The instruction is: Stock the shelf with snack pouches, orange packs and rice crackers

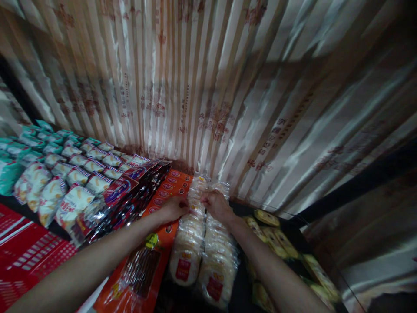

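Two long rows of pale, round, flat cakes in clear wrappers run away from me; the front cakes of the left row (184,266) and right row (215,278) carry red labels. Toward the back of these rows, my left hand (176,208) has its fingers curled in at the left row's edge, pinching a wrapped cake. My right hand (217,206) is closed over the right row, with thumb and fingertips pinched together at a clear wrapper near the gap between the rows. What lies inside its fingers is partly hidden.
Left of the cakes lie orange snack packs (156,256), then dark purple packets (130,191), white snack bags (74,202) and green bags (8,174). A red basket (39,252) stands front left. Yellow packets (276,241) sit at right. Printed curtain sheeting (202,78) hangs behind.
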The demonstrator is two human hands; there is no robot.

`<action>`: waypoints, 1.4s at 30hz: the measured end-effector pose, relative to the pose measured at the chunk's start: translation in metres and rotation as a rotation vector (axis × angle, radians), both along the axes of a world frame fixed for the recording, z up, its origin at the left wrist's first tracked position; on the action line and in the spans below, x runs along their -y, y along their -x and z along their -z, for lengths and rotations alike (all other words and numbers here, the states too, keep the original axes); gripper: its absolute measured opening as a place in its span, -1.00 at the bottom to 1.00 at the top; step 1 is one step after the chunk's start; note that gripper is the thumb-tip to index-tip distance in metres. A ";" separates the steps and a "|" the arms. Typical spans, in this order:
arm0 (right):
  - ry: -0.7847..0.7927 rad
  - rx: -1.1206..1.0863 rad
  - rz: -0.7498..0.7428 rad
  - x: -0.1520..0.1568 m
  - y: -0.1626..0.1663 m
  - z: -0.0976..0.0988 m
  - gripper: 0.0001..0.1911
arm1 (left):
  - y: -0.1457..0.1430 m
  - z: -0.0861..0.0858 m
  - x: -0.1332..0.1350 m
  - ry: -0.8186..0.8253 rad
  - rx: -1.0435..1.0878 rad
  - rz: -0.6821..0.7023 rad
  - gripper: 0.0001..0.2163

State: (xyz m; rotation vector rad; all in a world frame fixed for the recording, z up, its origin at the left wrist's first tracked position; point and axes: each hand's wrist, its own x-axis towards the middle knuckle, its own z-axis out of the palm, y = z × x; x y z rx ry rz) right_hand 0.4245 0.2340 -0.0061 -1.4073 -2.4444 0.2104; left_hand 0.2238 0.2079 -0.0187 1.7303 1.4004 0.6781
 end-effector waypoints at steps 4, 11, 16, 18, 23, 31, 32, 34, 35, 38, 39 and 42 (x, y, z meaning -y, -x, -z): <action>-0.039 0.008 -0.006 0.006 0.002 -0.006 -0.82 | -0.007 0.009 -0.002 -0.008 -0.008 -0.059 -0.90; -0.106 0.004 -0.087 0.021 0.001 -0.020 -0.84 | -0.012 0.017 -0.004 -0.013 -0.036 -0.170 -0.89; -0.033 0.061 -0.058 0.022 0.003 -0.015 -0.91 | -0.013 0.010 -0.003 -0.029 -0.071 -0.194 -0.92; -0.021 0.059 -0.036 0.022 0.004 -0.013 -0.90 | -0.011 0.005 -0.001 -0.036 -0.096 -0.221 -0.90; -0.016 0.043 -0.038 0.023 0.004 -0.012 -0.88 | 0.003 -0.006 0.014 -0.048 -0.170 -0.185 -0.81; -0.005 0.035 -0.038 0.023 0.004 -0.009 -0.88 | 0.006 0.013 0.019 -0.014 0.059 0.033 -0.81; -0.007 0.039 -0.040 0.022 0.004 -0.009 -0.88 | 0.005 0.015 0.018 -0.010 0.069 0.017 -0.81; -0.008 0.041 -0.038 0.022 0.003 -0.007 -0.88 | 0.003 0.018 0.017 -0.003 0.087 -0.022 -0.81; -0.009 0.037 -0.035 0.022 0.003 -0.006 -0.88 | 0.001 0.019 0.016 0.001 0.095 -0.042 -0.81; -0.024 0.009 -0.026 0.025 0.004 -0.005 -0.87 | -0.002 0.019 0.016 -0.002 0.102 -0.104 -0.84; -0.037 -0.002 -0.026 0.027 0.004 -0.006 -0.88 | -0.003 0.018 0.017 -0.009 0.102 -0.124 -0.84; -0.098 -0.040 -0.040 0.035 0.004 -0.011 -0.92 | -0.006 0.016 0.018 -0.031 0.107 -0.161 -0.86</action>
